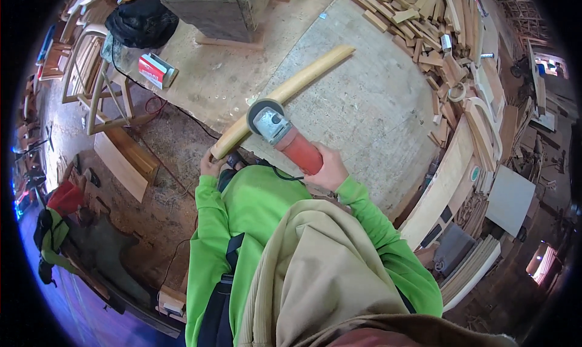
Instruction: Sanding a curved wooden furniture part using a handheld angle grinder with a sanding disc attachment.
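Tan garment [327, 256], nearest. My right hand [330, 168]: wrapped round red grinder [294, 144]. My left hand [210, 165]: closed on wooden rail [309, 74], overhanging worktable [364, 110]. Step, apparently: smoothing; next move calls for steady bracing.

The wooden bar [315, 71] slants across the counter [357, 120], its near end in the left grip [210, 165]; the grinder [298, 149], in the right grip [329, 169], overlaps the bar's nearer half. Beyond stands a block [212, 10] — bag [142, 23] to its left, carton [153, 71] nearer, offcuts [430, 26] heaped far right. A chair frame [95, 106] stands left of the counter.
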Available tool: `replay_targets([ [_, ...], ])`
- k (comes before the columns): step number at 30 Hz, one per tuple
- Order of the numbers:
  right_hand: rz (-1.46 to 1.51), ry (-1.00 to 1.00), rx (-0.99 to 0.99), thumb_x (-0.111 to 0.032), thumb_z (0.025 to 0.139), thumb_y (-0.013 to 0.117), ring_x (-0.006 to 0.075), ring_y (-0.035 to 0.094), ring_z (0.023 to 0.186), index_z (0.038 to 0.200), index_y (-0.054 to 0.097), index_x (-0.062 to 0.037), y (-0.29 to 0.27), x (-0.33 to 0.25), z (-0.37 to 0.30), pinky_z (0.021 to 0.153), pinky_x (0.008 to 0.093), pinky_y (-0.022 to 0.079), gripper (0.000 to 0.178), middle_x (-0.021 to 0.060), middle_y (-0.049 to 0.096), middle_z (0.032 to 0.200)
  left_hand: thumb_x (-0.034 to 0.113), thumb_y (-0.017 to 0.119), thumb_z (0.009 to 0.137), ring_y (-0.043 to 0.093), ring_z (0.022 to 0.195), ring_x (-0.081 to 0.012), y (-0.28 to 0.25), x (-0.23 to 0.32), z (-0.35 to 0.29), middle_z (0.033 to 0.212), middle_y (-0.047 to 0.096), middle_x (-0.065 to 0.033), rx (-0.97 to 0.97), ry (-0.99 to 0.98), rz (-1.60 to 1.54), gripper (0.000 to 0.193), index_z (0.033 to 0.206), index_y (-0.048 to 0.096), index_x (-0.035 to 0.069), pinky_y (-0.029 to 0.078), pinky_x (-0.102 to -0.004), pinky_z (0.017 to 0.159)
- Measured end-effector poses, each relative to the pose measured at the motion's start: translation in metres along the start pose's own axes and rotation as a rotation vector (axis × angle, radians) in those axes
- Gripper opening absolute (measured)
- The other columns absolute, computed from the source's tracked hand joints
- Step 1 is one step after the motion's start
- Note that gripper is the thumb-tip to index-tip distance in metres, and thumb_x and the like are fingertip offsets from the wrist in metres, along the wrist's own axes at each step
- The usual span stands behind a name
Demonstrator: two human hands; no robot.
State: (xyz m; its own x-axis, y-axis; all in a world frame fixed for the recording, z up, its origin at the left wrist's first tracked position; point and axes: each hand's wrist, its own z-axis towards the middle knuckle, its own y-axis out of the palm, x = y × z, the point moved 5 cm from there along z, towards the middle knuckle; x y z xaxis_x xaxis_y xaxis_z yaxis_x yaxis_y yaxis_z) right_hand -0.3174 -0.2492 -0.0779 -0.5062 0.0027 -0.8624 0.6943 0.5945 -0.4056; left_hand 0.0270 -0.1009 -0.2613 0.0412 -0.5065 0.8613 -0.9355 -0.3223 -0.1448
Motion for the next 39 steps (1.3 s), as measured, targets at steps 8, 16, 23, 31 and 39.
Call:
replay_targets([
  [8, -0.003, 0.143, 0.291, -0.012, 0.057, 0.078, 0.0221, 0.065, 0.083, 0.107, 0.058, 0.0011, -0.087, 0.053, 0.035, 0.078, 0.0354, 0.051, 0.055, 0.0148, 0.067, 0.090, -0.010, 0.071, 0.072, 0.058, 0.107, -0.0172, -0.002, 0.007, 0.001, 0.116, 0.060, -0.0069, 0.044, -0.023, 0.010, 0.059, 0.126, 0.052, 0.002, 0.048, -0.0322, 0.094],
  [16, -0.036, 0.182, 0.315, -0.013, 0.057, 0.078, 0.0219, 0.066, 0.081, 0.107, 0.059, 0.0007, -0.077, 0.039, 0.036, 0.078, 0.0342, 0.052, 0.055, 0.0134, 0.068, 0.088, -0.008, 0.073, 0.071, 0.059, 0.104, -0.0168, -0.007, -0.006, 0.005, 0.114, 0.062, -0.0068, 0.020, -0.021, -0.057, 0.058, 0.125, 0.054, 0.001, 0.046, -0.0313, 0.095],
  [23, -0.037, 0.048, 0.018, -0.015, 0.056, 0.079, 0.0234, 0.067, 0.083, 0.110, 0.059, 0.0009, -0.049, 0.003, 0.031, 0.078, 0.0359, 0.052, 0.059, 0.0158, 0.068, 0.090, -0.004, 0.077, 0.069, 0.059, 0.105, -0.0174, -0.014, -0.005, 0.008, 0.113, 0.064, -0.0080, 0.024, 0.020, 0.069, 0.060, 0.124, 0.054, 0.001, 0.046, -0.0312, 0.095],
  [31, -0.025, 0.114, 0.486, -0.014, 0.057, 0.078, 0.0227, 0.065, 0.083, 0.105, 0.057, 0.0006, -0.114, 0.072, 0.067, 0.078, 0.0354, 0.051, 0.055, 0.0151, 0.066, 0.089, -0.004, 0.075, 0.070, 0.059, 0.104, -0.0175, -0.013, -0.003, 0.008, 0.113, 0.063, -0.0082, 0.047, -0.003, 0.044, 0.055, 0.121, 0.056, 0.002, 0.047, -0.0318, 0.093],
  [39, -0.043, 0.174, 0.317, -0.012, 0.056, 0.078, 0.0248, 0.065, 0.085, 0.107, 0.057, 0.0008, -0.077, 0.034, 0.034, 0.080, 0.0362, 0.051, 0.056, 0.0158, 0.066, 0.093, -0.006, 0.075, 0.071, 0.058, 0.107, -0.0179, -0.012, -0.004, 0.006, 0.118, 0.061, -0.0082, 0.032, -0.053, -0.027, 0.058, 0.125, 0.054, 0.003, 0.048, -0.0328, 0.095],
])
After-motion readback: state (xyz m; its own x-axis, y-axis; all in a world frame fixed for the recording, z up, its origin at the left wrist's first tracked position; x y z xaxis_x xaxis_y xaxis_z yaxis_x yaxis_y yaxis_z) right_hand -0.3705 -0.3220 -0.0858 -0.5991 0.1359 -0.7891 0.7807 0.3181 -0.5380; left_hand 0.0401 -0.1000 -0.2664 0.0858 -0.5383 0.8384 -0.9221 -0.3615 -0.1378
